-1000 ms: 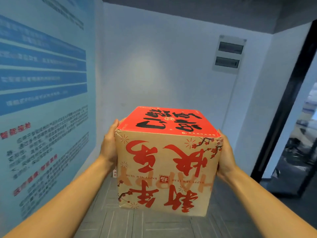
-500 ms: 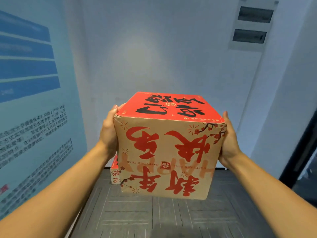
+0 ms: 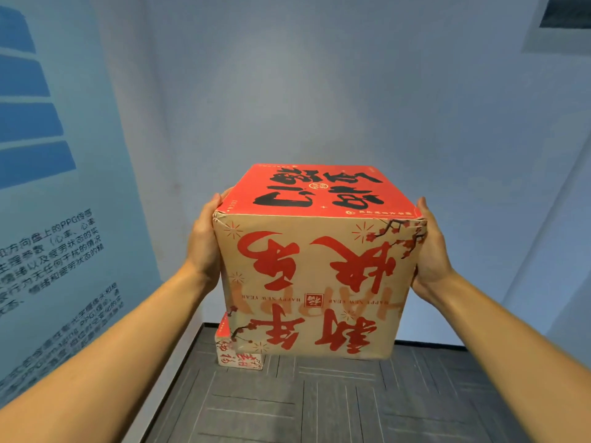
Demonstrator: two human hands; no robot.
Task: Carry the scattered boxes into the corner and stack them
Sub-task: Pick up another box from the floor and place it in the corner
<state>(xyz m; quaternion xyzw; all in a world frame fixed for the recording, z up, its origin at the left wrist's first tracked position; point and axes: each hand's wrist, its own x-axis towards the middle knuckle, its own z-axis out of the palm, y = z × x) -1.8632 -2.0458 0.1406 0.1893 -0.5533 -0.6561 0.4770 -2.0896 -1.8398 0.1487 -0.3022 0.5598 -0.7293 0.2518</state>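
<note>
I hold a large brown cardboard box (image 3: 315,282) with a red top and red characters in front of me, above the floor. My left hand (image 3: 203,244) presses flat against its left side and my right hand (image 3: 431,251) presses flat against its right side, fingers straight. Behind and below it, a smaller box (image 3: 238,356) with red print sits on the floor in the corner, mostly hidden by the carried box.
A blue poster wall (image 3: 64,219) runs along the left and a white wall (image 3: 319,91) closes the corner ahead. Grey carpet tiles (image 3: 319,404) cover the floor. A wall panel (image 3: 563,20) sits at the upper right.
I have come closer to the corner with the box. The white wall now fills the view, the doorway on the right has left the frame, and more of the floor box shows.
</note>
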